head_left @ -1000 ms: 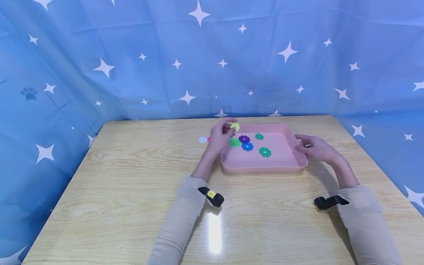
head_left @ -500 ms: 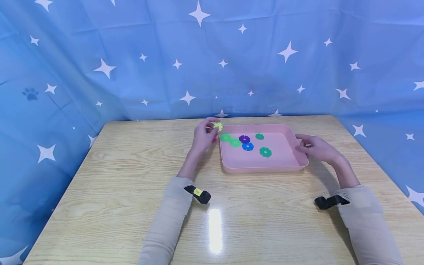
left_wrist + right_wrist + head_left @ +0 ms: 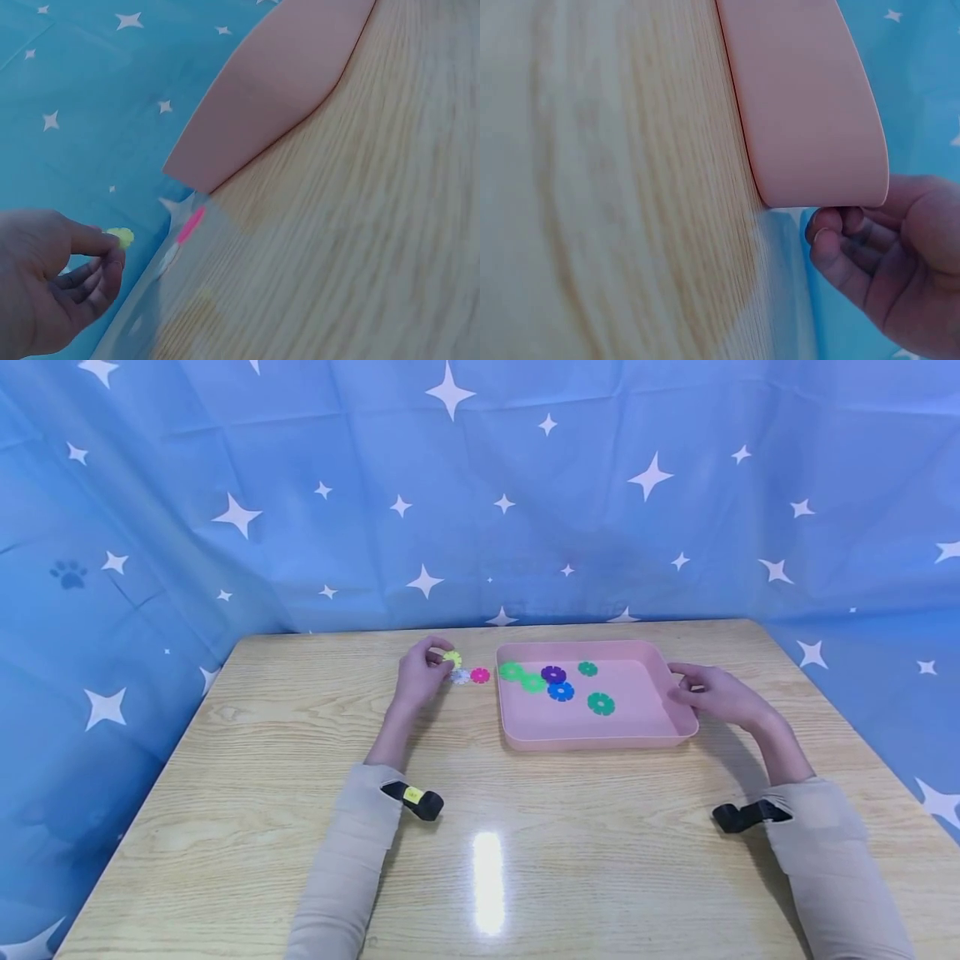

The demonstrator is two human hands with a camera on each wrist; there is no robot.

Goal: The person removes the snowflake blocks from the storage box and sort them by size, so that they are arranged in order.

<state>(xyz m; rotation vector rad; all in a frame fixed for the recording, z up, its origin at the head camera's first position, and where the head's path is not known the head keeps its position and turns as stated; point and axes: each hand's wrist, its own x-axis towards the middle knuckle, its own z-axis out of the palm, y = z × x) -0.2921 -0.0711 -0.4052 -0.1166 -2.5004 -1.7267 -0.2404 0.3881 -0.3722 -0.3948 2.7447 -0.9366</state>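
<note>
Between thumb and fingertips my left hand (image 3: 422,675) pinches a yellow snowflake disc (image 3: 452,658), which also shows edge-on in the left wrist view. It is held just above a pale white-lilac snowflake disc (image 3: 461,677) on the table, with a pink snowflake disc (image 3: 480,675) right beside that one. My right hand (image 3: 716,695) grips the right end wall of a pink tray (image 3: 596,744); in the right wrist view its curled fingers (image 3: 840,259) lie against the outside. Inside the tray are several discs, among them a purple disc (image 3: 553,675) and a blue disc (image 3: 560,692).
The light wood table (image 3: 300,827) ends at the back against a blue star-printed curtain (image 3: 360,468). More green discs lie in the tray, such as a dark green disc (image 3: 601,703) near its middle. The tray's left wall stands close to the pink disc.
My left hand has carried the yellow disc from over the tray's left end leftward to beside the pale disc, uncovering light green discs in the tray. The right hand and tray stay put.
</note>
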